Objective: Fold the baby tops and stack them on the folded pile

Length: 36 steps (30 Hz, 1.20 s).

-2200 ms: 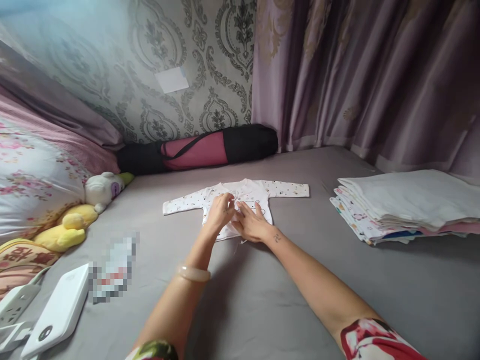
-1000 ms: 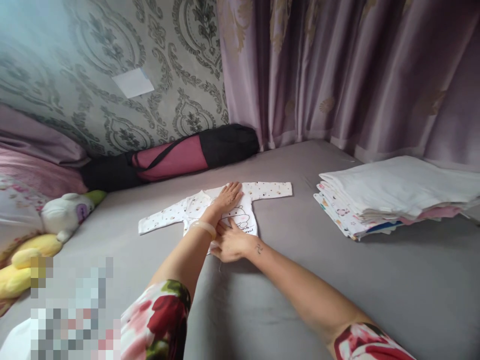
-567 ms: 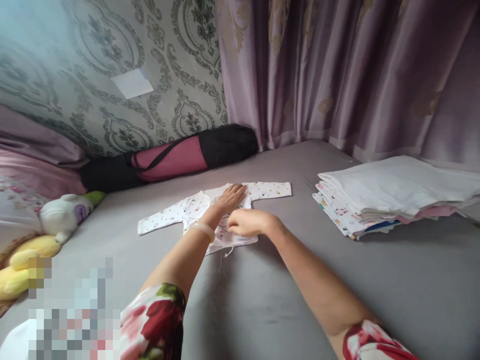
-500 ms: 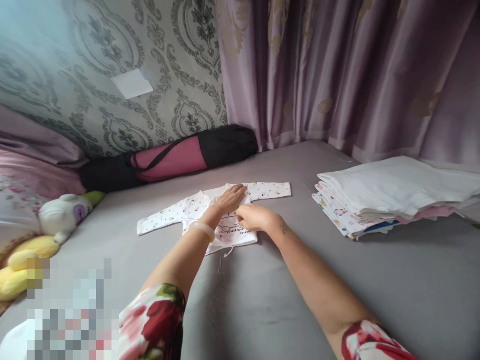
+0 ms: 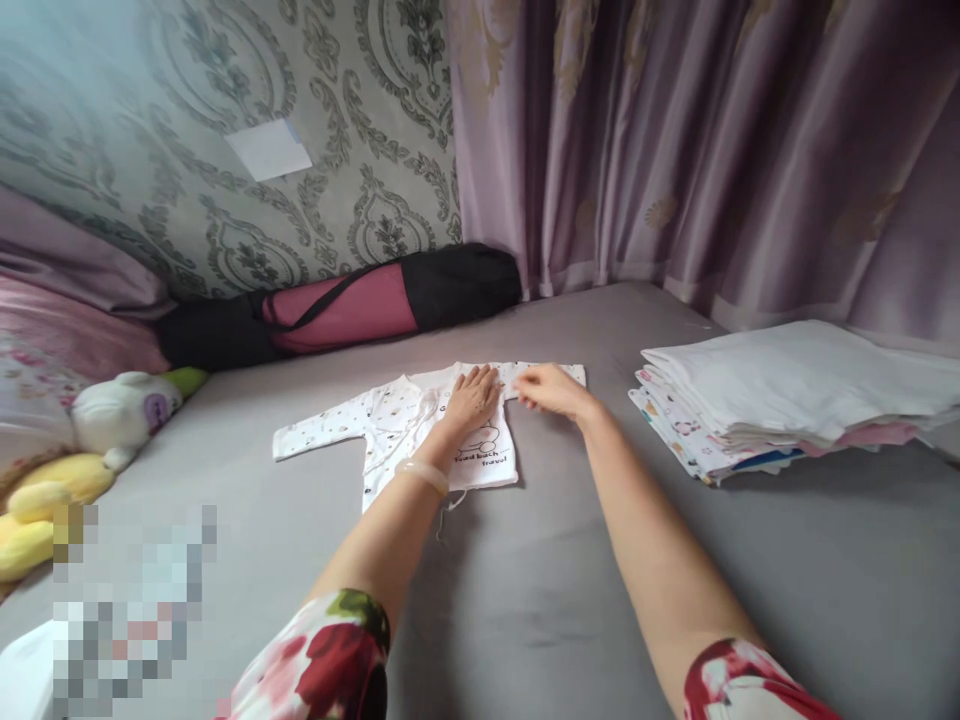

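Note:
A small white long-sleeved top point(image 5: 386, 425) with a dotted pattern and printed lettering lies spread on the grey bed sheet point(image 5: 555, 560), its sleeves out to both sides. My left hand point(image 5: 474, 395) rests flat on its upper chest, fingers apart, a pale bangle on the wrist. By the right sleeve is my right hand point(image 5: 551, 390), its fingers curled together at the sleeve's inner part; whatever they pinch is too small to make out. A thin white tie hangs from the top's lower edge.
Folded clothes point(image 5: 795, 390) are stacked on the right. Along the wall lies a long black and pink bag point(image 5: 345, 310). Plush toys point(image 5: 124, 420) sit at the left, near a pillow. Purple curtains point(image 5: 645, 150) hang behind the bed.
My right hand has moved from the printed chest up and right to the sleeve. My left hand has stayed on the chest, shifting slightly right, and more of the print shows.

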Each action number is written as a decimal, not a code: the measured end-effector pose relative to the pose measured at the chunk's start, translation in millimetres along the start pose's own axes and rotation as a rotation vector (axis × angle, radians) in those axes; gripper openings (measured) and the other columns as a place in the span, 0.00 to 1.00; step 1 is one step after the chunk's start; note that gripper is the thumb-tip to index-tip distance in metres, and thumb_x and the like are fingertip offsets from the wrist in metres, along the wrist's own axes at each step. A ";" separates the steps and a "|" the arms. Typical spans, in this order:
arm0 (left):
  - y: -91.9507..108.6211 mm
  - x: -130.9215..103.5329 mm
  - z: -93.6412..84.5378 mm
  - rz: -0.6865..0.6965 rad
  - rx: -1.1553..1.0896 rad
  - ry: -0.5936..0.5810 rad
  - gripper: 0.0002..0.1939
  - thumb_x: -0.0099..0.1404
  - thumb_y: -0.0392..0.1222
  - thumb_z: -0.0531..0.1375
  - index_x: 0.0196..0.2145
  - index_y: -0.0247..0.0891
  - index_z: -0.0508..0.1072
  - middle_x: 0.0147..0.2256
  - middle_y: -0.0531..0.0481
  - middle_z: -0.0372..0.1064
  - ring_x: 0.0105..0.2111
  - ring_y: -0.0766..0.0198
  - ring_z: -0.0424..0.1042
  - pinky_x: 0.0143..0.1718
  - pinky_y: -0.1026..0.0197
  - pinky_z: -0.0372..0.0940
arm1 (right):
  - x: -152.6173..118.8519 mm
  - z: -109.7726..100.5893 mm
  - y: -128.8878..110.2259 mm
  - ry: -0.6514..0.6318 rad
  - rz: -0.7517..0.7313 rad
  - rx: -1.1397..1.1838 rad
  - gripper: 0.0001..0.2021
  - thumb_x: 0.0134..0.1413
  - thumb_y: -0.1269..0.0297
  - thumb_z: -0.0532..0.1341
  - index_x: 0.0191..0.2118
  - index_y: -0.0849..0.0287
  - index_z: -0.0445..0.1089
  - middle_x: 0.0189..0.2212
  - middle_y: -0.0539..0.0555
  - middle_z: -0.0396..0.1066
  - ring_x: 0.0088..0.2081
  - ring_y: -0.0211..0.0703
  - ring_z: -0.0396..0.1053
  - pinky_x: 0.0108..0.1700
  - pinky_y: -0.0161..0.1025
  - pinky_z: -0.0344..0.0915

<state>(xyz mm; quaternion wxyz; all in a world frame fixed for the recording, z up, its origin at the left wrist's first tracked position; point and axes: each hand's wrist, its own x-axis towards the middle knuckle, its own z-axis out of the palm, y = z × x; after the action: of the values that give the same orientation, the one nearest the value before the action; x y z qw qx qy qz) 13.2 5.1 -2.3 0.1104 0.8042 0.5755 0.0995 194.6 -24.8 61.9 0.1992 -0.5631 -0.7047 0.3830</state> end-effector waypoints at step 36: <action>7.2 25.2 -41.8 -0.009 0.111 -0.296 0.52 0.52 0.74 0.56 0.67 0.43 0.52 0.67 0.35 0.44 0.65 0.34 0.44 0.62 0.38 0.44 | 43.2 0.8 1.6 0.439 0.142 1.531 0.06 0.63 0.73 0.56 0.37 0.61 0.69 0.27 0.53 0.77 0.29 0.41 0.76 0.32 0.39 0.76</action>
<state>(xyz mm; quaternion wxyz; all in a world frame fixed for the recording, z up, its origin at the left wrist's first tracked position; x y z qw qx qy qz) 15.7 29.4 40.6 0.1499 0.8125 0.5610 -0.0526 182.7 15.9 53.6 0.6400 -0.3758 -0.1531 0.6525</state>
